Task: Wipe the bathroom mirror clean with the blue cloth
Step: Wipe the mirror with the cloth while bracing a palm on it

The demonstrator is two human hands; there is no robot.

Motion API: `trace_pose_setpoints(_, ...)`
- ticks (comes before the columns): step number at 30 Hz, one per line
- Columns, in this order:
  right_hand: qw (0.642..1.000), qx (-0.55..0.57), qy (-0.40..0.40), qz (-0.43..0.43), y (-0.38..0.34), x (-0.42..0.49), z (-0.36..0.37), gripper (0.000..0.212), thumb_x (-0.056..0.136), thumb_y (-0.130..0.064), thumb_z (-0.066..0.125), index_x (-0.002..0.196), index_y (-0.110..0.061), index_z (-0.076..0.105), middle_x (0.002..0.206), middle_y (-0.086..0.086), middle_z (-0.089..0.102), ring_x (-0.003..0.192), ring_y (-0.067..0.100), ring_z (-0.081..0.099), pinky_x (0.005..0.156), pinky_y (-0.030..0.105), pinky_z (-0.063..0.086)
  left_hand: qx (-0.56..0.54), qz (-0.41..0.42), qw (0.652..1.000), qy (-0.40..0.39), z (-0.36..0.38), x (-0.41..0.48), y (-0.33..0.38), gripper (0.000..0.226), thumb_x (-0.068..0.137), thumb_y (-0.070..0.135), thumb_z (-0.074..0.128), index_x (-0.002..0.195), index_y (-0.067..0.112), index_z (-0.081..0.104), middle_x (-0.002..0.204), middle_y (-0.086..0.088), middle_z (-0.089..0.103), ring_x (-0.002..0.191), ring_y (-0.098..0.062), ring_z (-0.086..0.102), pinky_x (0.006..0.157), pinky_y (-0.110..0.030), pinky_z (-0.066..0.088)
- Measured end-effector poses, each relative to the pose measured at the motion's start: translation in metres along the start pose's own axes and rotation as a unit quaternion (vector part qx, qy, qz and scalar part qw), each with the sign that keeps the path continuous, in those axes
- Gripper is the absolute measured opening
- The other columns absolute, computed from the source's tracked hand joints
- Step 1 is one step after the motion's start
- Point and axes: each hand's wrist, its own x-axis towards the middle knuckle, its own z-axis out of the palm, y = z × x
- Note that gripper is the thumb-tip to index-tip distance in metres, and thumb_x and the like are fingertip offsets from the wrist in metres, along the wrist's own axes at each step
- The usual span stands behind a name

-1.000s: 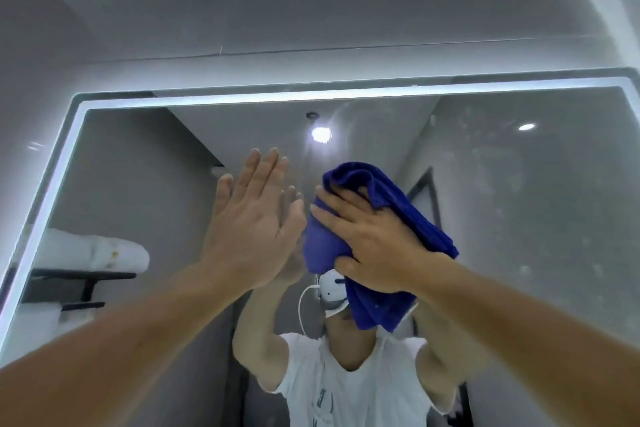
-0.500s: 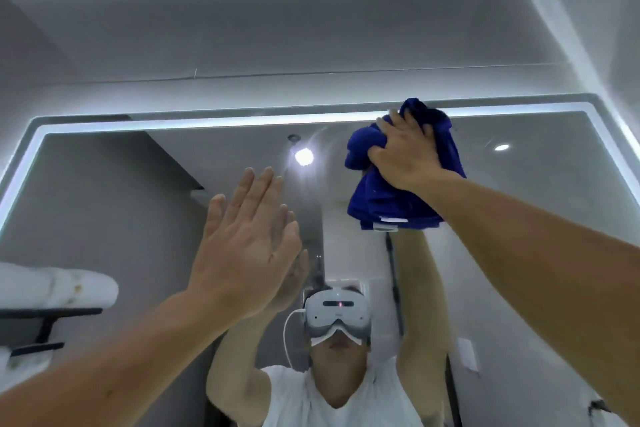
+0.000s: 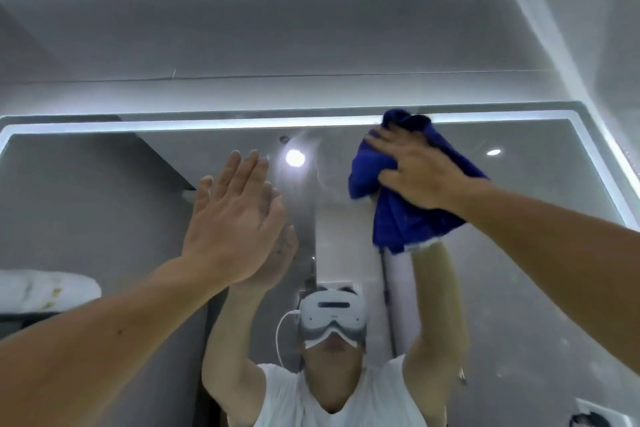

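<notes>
Watching the head cam feed from my desk here. The right hand (image 3: pixel 419 173) has the blue cloth (image 3: pixel 408 225) bunched up and pushed against the mirror (image 3: pixel 86 201), way up in the upper right part of the glass. The top of the wad touches the lit strip (image 3: pixel 207 126) that runs along the mirror's top edge. The fingers are spread across the wad and the thumb hooks into the fold on the left side, so I'd call that a proper grasp on the cloth, not just a flat palm. A loose flap of it hangs down below the wrist.

The left hand (image 3: pixel 232 222) is holding nothing. It's flat on the glass, fingers straight and close together, meeting its own reflection left of centre and lower than the cloth hand. The two hands are well apart.

In the reflection I can see the white headset (image 3: pixel 332 314), a white t-shirt (image 3: pixel 346 402) and both arms raised. There's a round ceiling light (image 3: pixel 295 158) reflected between the hands, rolled white towels (image 3: pixel 45 289) on a dark shelf at far left, and a wall socket (image 3: pixel 601 416) bottom right. The right part of the glass has faint specks (image 3: pixel 519 288) on it.
</notes>
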Motion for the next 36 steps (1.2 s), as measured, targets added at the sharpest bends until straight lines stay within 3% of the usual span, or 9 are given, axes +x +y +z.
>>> trace_pose_setpoints(3, 0.994, -0.019, 0.028, 0.104, -0.001, 0.043, -0.009, 0.052, 0.092, -0.024, 0.045, 0.143, -0.012, 0.04, 0.151, 0.005, 0.034, 0.14, 0.024, 0.024, 0.108, 0.043, 0.021, 0.004, 0.001, 1.0, -0.002, -0.002, 0.003, 0.002, 0.073, 0.09, 0.054, 0.004, 0.156, 0.026, -0.004, 0.163, 0.013, -0.014, 0.146, -0.001, -0.023, 0.122, -0.037, -0.011)
trace_pose_setpoints(5, 0.992, -0.033, 0.027, 0.119, -0.021, 0.065, -0.004, 0.053, 0.092, -0.027, 0.041, 0.142, -0.012, 0.039, 0.15, 0.005, 0.032, 0.14, 0.025, 0.021, 0.107, 0.046, 0.021, 0.002, 0.002, 1.0, 0.0, -0.002, 0.002, 0.002, 0.072, 0.09, 0.054, 0.005, 0.156, 0.028, -0.004, 0.163, 0.014, -0.013, 0.146, 0.0, -0.022, 0.121, -0.036, -0.012)
trace_pose_setpoints(10, 1.0, 0.021, -0.015, 0.013, -0.057, 0.082, 0.016, 0.061, 0.092, -0.029, 0.041, 0.151, -0.019, 0.027, 0.163, -0.002, 0.01, 0.149, 0.019, 0.002, 0.117, 0.043, 0.006, -0.009, -0.008, 1.0, 0.022, -0.008, 0.0, -0.005, 0.074, 0.089, 0.055, 0.007, 0.157, 0.028, 0.001, 0.164, 0.013, -0.008, 0.147, 0.0, -0.019, 0.122, -0.036, -0.01)
trace_pose_setpoints(15, 0.998, -0.003, -0.031, -0.049, -0.06, 0.084, 0.015, 0.062, 0.091, -0.029, 0.043, 0.151, -0.022, 0.029, 0.162, -0.002, 0.014, 0.149, 0.019, 0.004, 0.117, 0.043, 0.001, -0.004, -0.019, 0.999, 0.041, -0.019, 0.001, -0.014, 0.075, 0.089, 0.055, 0.01, 0.158, 0.026, 0.004, 0.165, 0.011, -0.005, 0.148, -0.002, -0.015, 0.123, -0.039, -0.006)
trace_pose_setpoints(21, 0.98, 0.03, -0.055, -0.186, -0.125, 0.066, 0.038, 0.056, 0.091, -0.03, 0.048, 0.146, -0.025, 0.041, 0.159, -0.006, 0.026, 0.147, 0.013, 0.011, 0.116, 0.032, 0.002, 0.01, -0.032, 0.998, 0.049, -0.018, -0.005, -0.018, 0.077, 0.087, 0.054, 0.007, 0.158, 0.023, 0.009, 0.165, 0.009, 0.001, 0.15, -0.005, -0.01, 0.122, -0.038, -0.003)
trace_pose_setpoints(26, 0.959, 0.047, -0.102, -0.26, -0.14, -0.003, 0.052, 0.059, 0.088, -0.028, 0.051, 0.145, -0.031, 0.04, 0.156, -0.011, 0.031, 0.147, 0.013, 0.014, 0.119, 0.044, 0.018, 0.02, -0.031, 0.999, 0.04, -0.018, -0.024, -0.023, 0.074, 0.09, 0.052, 0.011, 0.157, 0.023, 0.012, 0.165, 0.009, 0.003, 0.15, -0.005, -0.008, 0.122, -0.038, -0.003)
trace_pose_setpoints(31, 0.96, 0.007, -0.124, -0.251, -0.117, -0.093, 0.061, 0.066, 0.091, -0.04, 0.048, 0.152, -0.034, 0.025, 0.161, -0.012, 0.014, 0.149, 0.01, 0.0, 0.121, 0.04, 0.001, 0.004, -0.029, 0.999, 0.029, -0.018, -0.051, -0.016, 0.07, 0.092, 0.049, 0.014, 0.157, 0.023, 0.011, 0.165, 0.01, 0.001, 0.149, -0.003, -0.012, 0.122, -0.035, -0.006)
trace_pose_setpoints(36, 0.984, -0.01, -0.071, -0.164, -0.059, -0.13, 0.049, 0.065, 0.087, -0.045, 0.043, 0.15, -0.035, 0.03, 0.161, -0.011, 0.016, 0.149, 0.014, 0.007, 0.121, 0.043, 0.005, -0.013, -0.022, 1.0, -0.007, -0.005, -0.079, 0.005, 0.071, 0.092, 0.049, 0.012, 0.158, 0.024, 0.006, 0.165, 0.012, -0.006, 0.147, 0.0, -0.019, 0.123, -0.038, -0.007)
